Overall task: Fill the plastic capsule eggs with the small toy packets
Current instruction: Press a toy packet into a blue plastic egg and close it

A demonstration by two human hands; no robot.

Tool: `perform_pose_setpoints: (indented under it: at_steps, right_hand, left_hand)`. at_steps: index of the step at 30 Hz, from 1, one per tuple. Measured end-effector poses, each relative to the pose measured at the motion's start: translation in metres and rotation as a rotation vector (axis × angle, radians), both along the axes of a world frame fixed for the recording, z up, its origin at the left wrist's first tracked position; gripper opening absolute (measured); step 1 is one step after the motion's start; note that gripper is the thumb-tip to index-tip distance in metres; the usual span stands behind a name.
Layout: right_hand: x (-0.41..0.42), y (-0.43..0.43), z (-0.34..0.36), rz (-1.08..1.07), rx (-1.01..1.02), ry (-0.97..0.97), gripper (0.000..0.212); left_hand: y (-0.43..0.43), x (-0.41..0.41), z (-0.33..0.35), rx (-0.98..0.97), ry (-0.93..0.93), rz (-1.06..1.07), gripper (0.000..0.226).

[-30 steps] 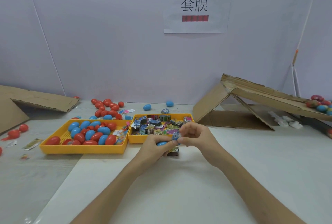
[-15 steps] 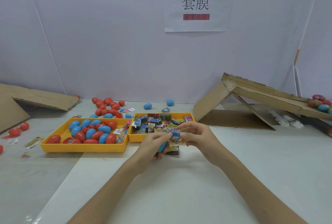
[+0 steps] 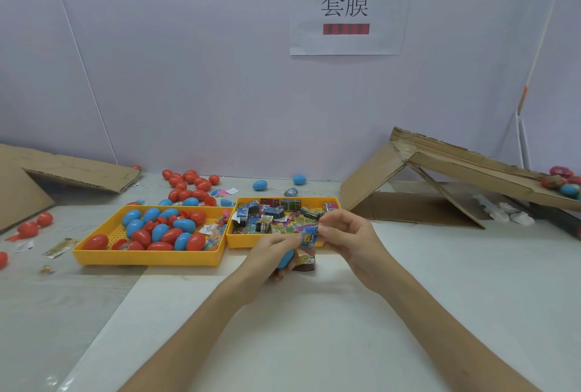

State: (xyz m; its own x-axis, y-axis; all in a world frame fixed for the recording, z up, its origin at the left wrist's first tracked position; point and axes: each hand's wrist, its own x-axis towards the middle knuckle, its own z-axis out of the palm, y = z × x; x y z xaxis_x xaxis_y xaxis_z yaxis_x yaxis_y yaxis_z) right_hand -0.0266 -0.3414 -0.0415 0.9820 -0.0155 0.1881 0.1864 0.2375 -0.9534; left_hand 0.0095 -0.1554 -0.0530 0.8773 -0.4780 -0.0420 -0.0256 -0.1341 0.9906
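My left hand (image 3: 271,251) grips a blue capsule egg (image 3: 285,259) just in front of the packet tray. A small blue toy packet (image 3: 309,237) is pinched between the fingers of my right hand (image 3: 347,236), just above and to the right of the egg. Behind both hands, a yellow tray (image 3: 279,242) is full of small toy packets. To its left a wider yellow tray (image 3: 147,258) holds several red and blue capsule eggs. Another packet (image 3: 305,262) lies on the table under my hands.
Loose red eggs (image 3: 188,185) and two blue eggs (image 3: 260,185) lie behind the trays. A cardboard ramp (image 3: 440,177) rises at the right, with finished eggs (image 3: 562,182) at its far end. Flat cardboard (image 3: 63,171) sits at the left. Scraps of wrapper (image 3: 59,247) lie nearby.
The hands have risen slightly and drawn apart. The packet, earlier close against the egg, is now held above it, and the egg has tilted lower in my left hand.
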Motion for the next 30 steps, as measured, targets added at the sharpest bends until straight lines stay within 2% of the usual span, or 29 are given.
perform_pose_setpoints:
  at_steps: [6,8,11,15,19,23,30]
  right_hand:
    - [-0.001,0.004,-0.001,-0.068,-0.096,0.012,0.012]
    - [-0.002,0.003,0.001,-0.09,-0.091,0.001,0.014]
    - [-0.003,-0.002,0.005,-0.105,-0.076,-0.016,0.015]
    - [-0.002,-0.006,0.007,-0.123,-0.077,-0.022,0.021]
    - [0.001,-0.005,0.005,-0.13,-0.086,-0.019,0.027]
    - [0.001,-0.007,0.005,-0.131,-0.081,-0.023,0.029]
    - [0.001,-0.007,0.004,-0.103,-0.068,-0.037,0.023]
  left_hand:
    - [-0.001,0.0,0.0,0.03,0.012,-0.004,0.041]
    - [-0.001,0.0,0.001,-0.035,0.063,-0.009,0.03]
    - [-0.002,0.0,0.002,-0.178,0.136,0.017,0.025]
    - [-0.001,0.001,0.003,-0.177,0.045,0.059,0.043]
    - [0.002,0.001,0.004,-0.19,-0.068,0.012,0.034]
    - [0.004,0.002,0.002,-0.181,-0.21,0.074,0.044]
    - [0.002,0.003,0.001,-0.245,-0.163,0.101,0.037]
